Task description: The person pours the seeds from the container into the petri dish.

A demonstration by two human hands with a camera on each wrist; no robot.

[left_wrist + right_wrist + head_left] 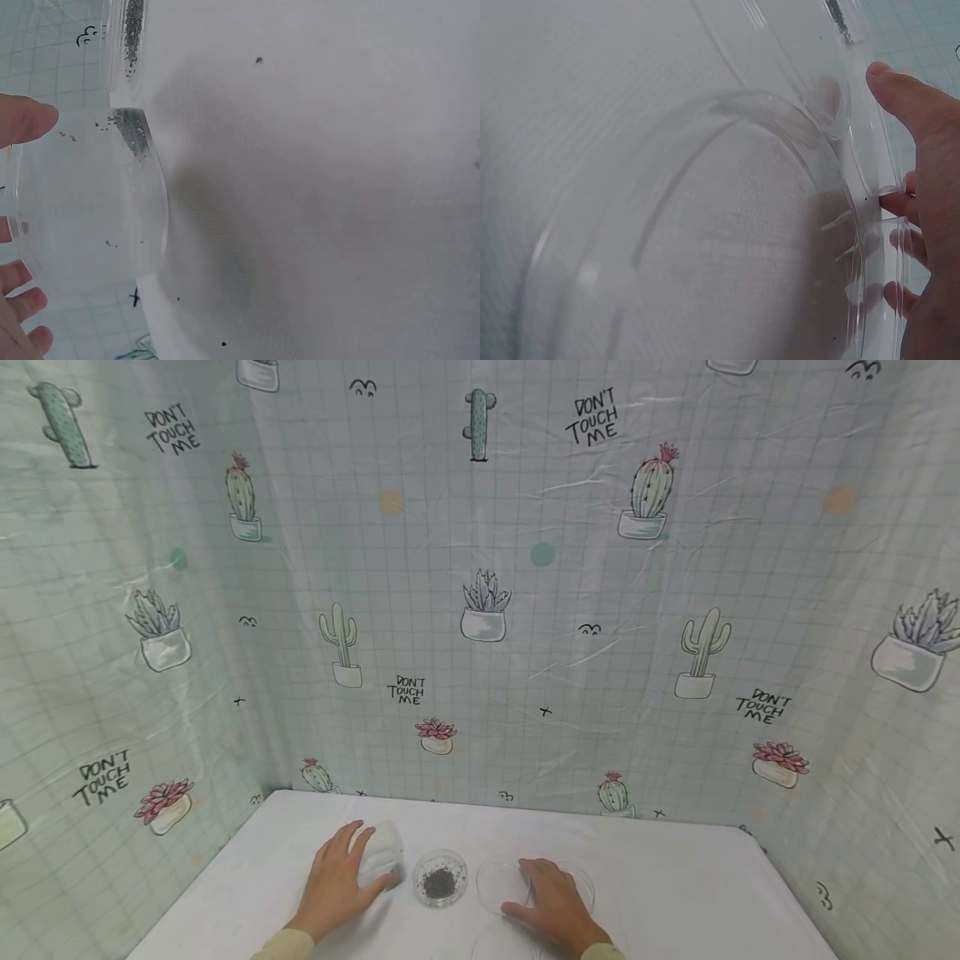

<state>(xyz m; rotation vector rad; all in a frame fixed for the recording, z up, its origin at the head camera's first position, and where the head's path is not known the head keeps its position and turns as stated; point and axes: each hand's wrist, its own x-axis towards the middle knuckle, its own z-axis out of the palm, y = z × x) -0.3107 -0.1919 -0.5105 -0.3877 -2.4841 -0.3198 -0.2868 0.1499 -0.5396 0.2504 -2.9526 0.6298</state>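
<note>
Left wrist view: the thumb and fingers of the left hand (335,877) lie around a clear plastic cup (82,202), the grip clamped on its wall. The cup looks tilted, with dark grains (132,133) gathered in its corner on the side of the filled dish; whether its base touches the desk (675,885), I cannot tell.

The relation that matters most is cup to dish: the filled dish (438,903), holding a dark heap (439,883), sits just right of the cup, close beside the left fingertips and apart from them. The left hand is the nearer; the right hand (553,906) is farther off on the other side. The cup's long axis is hard to read from above.

The right grip is spread, thumb apart from the fingers, among clear dishes, one to its left (495,885) and one to its right (587,885); firm contact is unclear. Another clear dish (502,939) shows nearer the person. Beyond the desk hangs a cactus-print cloth (480,693).
</note>
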